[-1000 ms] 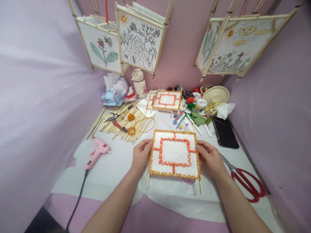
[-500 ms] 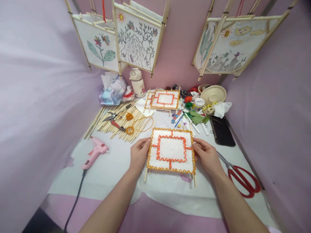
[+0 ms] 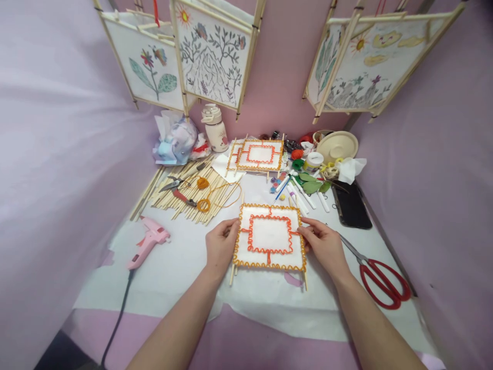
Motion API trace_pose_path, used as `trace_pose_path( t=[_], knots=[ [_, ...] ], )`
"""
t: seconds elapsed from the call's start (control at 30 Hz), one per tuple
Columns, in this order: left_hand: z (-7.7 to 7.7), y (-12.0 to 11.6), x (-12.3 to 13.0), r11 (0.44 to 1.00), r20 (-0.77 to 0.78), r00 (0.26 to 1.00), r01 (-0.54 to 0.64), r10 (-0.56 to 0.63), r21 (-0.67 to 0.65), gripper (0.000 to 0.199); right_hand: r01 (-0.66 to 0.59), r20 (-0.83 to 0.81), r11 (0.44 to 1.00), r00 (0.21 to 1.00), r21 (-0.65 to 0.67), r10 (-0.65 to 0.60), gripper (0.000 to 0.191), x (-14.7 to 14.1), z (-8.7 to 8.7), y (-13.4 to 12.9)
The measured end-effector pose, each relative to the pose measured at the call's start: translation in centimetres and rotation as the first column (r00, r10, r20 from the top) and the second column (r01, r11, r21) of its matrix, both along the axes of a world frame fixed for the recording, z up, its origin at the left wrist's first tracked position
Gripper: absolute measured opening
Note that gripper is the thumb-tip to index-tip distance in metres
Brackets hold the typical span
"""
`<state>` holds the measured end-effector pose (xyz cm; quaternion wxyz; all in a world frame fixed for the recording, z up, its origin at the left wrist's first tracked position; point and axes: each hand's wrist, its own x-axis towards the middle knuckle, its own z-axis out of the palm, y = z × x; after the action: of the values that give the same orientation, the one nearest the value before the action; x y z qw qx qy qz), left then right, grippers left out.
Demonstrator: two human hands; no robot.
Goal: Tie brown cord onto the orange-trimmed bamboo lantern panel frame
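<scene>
Grips (image 3: 222,245) (image 3: 322,247) hold white, orange-edged panel (image 3: 269,235).

A white, rectangular panel (image 3: 269,234) is held by its side edges over the counter (image 3: 185,272), decorated face up. Its rim is trimmed with wavy mustard yarn (image 3: 269,266); a smaller red-orange outline (image 3: 269,252) is set inside, joined by four short strands. Pale sticks (image 3: 305,281) are seen protruding beyond the near edge.
</scene>
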<state>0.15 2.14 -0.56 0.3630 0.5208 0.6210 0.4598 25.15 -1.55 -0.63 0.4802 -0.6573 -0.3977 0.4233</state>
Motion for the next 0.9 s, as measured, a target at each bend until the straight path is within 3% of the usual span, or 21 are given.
trace_pose_path(
  t=[0.57, 0.77, 0.9],
  knots=[
    [-0.1, 0.3, 0.0, 0.999, -0.143, 0.989, 0.031, -0.027, 0.025, 0.023, -0.023, 0.185, 0.999, 0.983, 0.045, 0.014, 0.043, 0.3, -1.1, -0.1],
    [0.0, 0.5, -0.1, 0.987, -0.236, 0.972, 0.033, 0.005, 0.159, 0.021, -0.029, 0.327, 0.993, 0.945, 0.114, -0.010, 0.036, 0.5, -1.0, -0.1],
    [-0.3, 0.5, -0.1, 0.981, -0.197, 0.980, 0.028, 0.010, 0.190, 0.019, -0.060, 0.435, 0.987, 0.900, 0.147, -0.010, 0.035, 0.4, -1.0, -0.3]
  ],
)
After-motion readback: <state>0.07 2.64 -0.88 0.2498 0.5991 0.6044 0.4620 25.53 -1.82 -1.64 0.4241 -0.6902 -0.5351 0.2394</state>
